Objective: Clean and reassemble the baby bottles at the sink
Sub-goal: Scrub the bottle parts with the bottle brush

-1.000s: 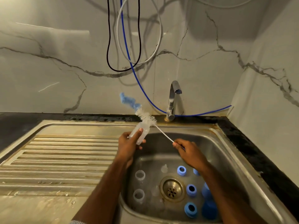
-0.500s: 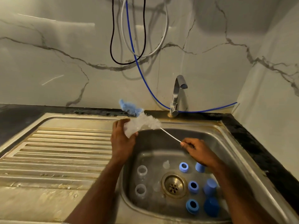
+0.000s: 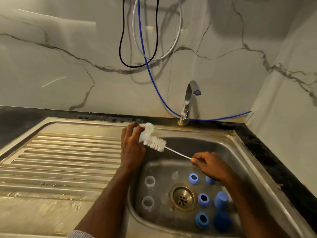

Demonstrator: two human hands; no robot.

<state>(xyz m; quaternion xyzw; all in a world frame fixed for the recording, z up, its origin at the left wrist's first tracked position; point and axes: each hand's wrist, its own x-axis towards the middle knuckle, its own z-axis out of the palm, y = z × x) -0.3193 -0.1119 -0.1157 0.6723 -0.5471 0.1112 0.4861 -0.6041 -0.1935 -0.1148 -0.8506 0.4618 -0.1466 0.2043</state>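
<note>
My left hand grips a clear baby bottle above the sink's back left corner. My right hand pinches the thin white handle of a bottle brush; its white bristles show just outside the bottle, the tip hidden behind my left hand. In the steel sink stand two clear bottles on the left. Several blue collar rings and blue caps lie right of the drain. A clear teat lies near the drain.
A ribbed steel draining board lies to the left. The tap stands at the sink's back edge. A blue hose, a black cable and a white cable hang on the marble wall. Black countertop borders the right.
The brush has been drawn back toward the right, so its blue tip no longer sticks out past the bottle. The bottle has turned in my left hand, which has lifted slightly toward the back.
</note>
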